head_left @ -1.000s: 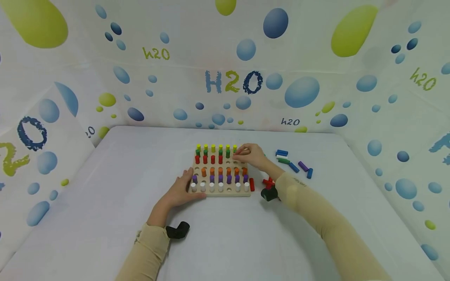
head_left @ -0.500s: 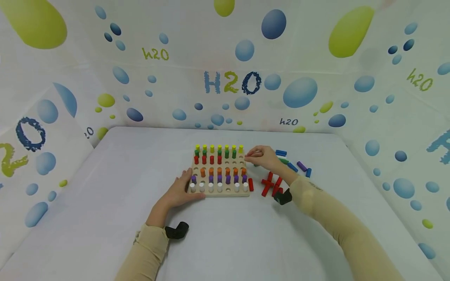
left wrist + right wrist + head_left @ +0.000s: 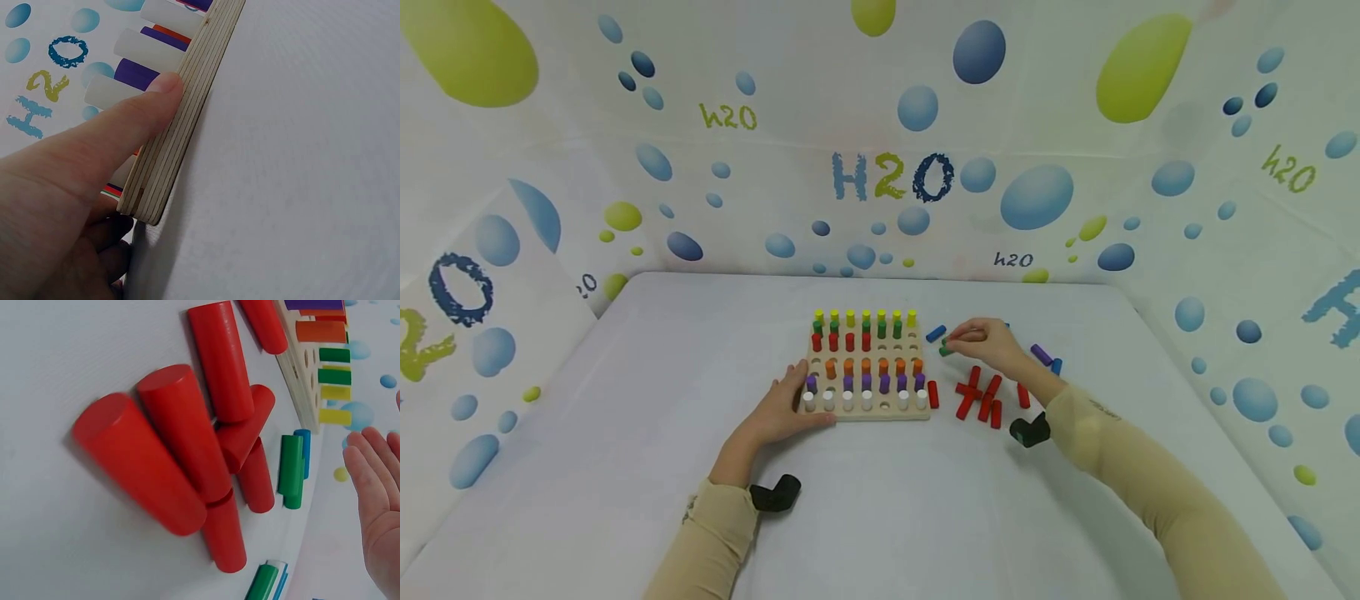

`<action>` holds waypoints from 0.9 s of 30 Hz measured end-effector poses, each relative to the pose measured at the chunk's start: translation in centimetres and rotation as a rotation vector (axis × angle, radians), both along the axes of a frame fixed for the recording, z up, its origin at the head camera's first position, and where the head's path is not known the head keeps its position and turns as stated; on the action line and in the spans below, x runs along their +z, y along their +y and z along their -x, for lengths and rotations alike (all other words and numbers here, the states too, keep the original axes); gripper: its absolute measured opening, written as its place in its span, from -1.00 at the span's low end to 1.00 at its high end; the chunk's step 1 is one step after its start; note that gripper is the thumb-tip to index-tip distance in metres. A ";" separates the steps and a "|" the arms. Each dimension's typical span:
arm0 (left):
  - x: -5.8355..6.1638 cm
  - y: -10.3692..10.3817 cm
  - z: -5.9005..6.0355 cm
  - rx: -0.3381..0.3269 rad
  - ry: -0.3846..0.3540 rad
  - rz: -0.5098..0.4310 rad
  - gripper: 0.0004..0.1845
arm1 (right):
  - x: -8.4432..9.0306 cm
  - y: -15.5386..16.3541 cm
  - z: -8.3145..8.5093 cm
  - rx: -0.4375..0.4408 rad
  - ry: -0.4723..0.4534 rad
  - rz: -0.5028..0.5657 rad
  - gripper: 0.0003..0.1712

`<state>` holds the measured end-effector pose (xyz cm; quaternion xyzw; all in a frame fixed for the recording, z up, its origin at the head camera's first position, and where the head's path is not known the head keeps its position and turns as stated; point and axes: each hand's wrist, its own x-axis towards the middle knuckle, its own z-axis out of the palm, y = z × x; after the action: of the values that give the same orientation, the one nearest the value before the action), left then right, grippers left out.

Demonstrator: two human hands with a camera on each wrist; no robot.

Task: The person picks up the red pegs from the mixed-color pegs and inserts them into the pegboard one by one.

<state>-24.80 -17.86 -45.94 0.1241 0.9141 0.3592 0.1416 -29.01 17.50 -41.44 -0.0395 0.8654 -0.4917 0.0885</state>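
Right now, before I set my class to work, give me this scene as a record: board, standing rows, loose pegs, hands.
Board: wooden pegboard, on white tabletop
Rows, far to near: yellow pegs, green pegs, red pegs, orange pegs, purple pegs, white pegs
Loose, right of pegboard: red pile, green pair, others
Left hand: holds pegboard's near left corner
Right hand: by the green pair; contact unclear

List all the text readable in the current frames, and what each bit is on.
"H2O": large lettering on the patterned backdrop; also readable in the left wrist view.
"h2O": small green lettering, backdrop, upper left.
"h2O": small dark lettering, backdrop, low, right of centre.
"h2O": slanted green lettering, backdrop, right.
"2O": large slanted lettering, backdrop, left edge, possibly cut off.
Marks on the right sleeve and left sleeve: too small to read.
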 end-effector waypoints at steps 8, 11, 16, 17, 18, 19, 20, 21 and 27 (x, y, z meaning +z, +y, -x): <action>-0.1 -0.1 0.0 0.002 -0.004 0.004 0.21 | 0.2 1.1 -0.8 -0.019 -0.004 -0.006 -0.59; -0.1 -0.1 0.0 -0.009 0.007 0.004 0.21 | 0.3 1.4 -1.1 -0.019 -0.004 -0.008 -0.58; -0.1 -0.1 0.1 -0.013 0.019 0.005 0.21 | 0.3 1.9 -1.4 -0.014 0.000 -0.015 -0.56; -0.1 -0.1 0.1 -0.014 0.023 0.005 0.21 | 0.3 2.0 -1.4 -0.011 -0.002 -0.014 -0.56; -0.1 -0.1 0.1 -0.014 0.026 0.003 0.22 | 0.2 2.0 -1.4 -0.011 -0.003 -0.018 -0.55; -0.1 -0.1 0.1 -0.016 0.028 0.003 0.21 | 0.2 2.1 -1.4 -0.012 -0.008 -0.021 -0.54; -0.1 -0.1 0.1 -0.016 0.030 0.002 0.21 | 0.2 2.1 -1.5 -0.012 -0.013 -0.022 -0.53; -0.1 -0.1 0.1 -0.019 0.032 0.001 0.21 | 0.1 2.1 -1.5 -0.011 -0.020 -0.024 -0.52; 0.0 0.0 0.0 -0.014 0.019 -0.003 0.21 | -0.2 2.2 -1.7 -0.006 -0.052 -0.059 -0.53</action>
<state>-24.80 -17.89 -45.93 0.1342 0.9140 0.3582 0.1354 -27.33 19.67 -41.68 -0.0216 0.8769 -0.4672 0.1107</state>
